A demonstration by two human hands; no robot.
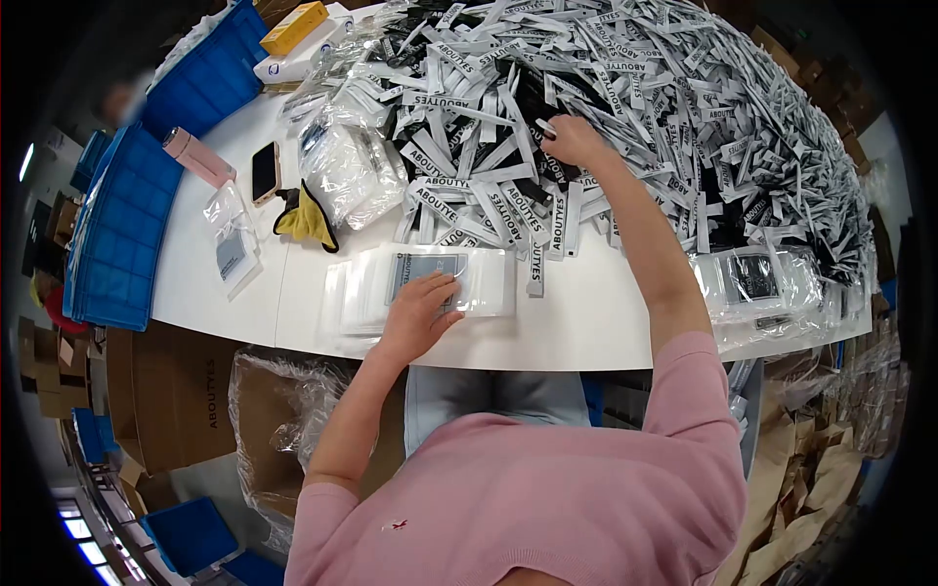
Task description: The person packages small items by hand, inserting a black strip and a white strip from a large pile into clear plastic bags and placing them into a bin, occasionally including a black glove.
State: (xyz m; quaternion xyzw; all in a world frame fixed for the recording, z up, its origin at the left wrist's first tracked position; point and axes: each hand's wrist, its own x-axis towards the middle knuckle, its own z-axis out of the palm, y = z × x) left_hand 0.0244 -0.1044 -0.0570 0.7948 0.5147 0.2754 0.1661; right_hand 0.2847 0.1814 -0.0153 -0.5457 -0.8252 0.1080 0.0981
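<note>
My left hand (422, 311) lies with its fingers stretched over a stack of clear plastic bags (489, 283) near the table's front edge. A grey printed panel (425, 269) shows through the top bag. My right hand (578, 144) reaches into a large heap of slim black and white packets (625, 98) marked "ABOUTYES". Its fingers are closed at the tip of a narrow white packet (546, 127). Several loose packets, one of them a white stick packet (536, 269), lie at the heap's near edge, right of the bag stack.
More filled clear bags (752, 278) lie at the right front. To the left are a yellow and black glove (307, 219), a phone (265, 173), a pink bottle (198, 156) and blue bins (122, 230). A cardboard box (176, 400) stands below the table.
</note>
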